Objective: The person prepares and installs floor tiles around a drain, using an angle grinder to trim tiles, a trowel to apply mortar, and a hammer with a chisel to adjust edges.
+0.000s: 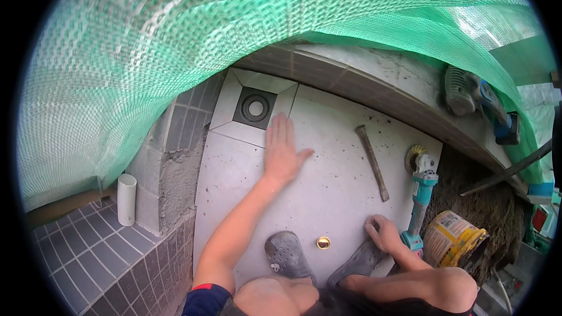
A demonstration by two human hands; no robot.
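My left hand (pixel 282 158) lies flat on the pale floor tile (pixel 333 140), fingers stretched and thumb spread, with nothing in it. Its fingertips reach the cut tile border beside a square dark floor drain (pixel 255 106) with a round centre. Beside my right clog (pixel 357 263), my right hand (pixel 383 234) hangs low, fingers loosely bent and thumb apart; no object shows in it. Close to it stands a teal angle grinder (pixel 419 199) with a yellowish disc. A worn metal chisel (pixel 373 164) rests on the tile. Between my feet sits a small brass-coloured round cap (pixel 323 243).
Green mesh netting (pixel 175 41) hangs over the far and left sides. A ledge (pixel 374 70) at the back carries a cordless power tool (pixel 486 102). A tipped yellow bucket (pixel 453 237) lies right, by rough dirt. Left, a white pipe (pixel 126 200) stands on a tiled step (pixel 88 251).
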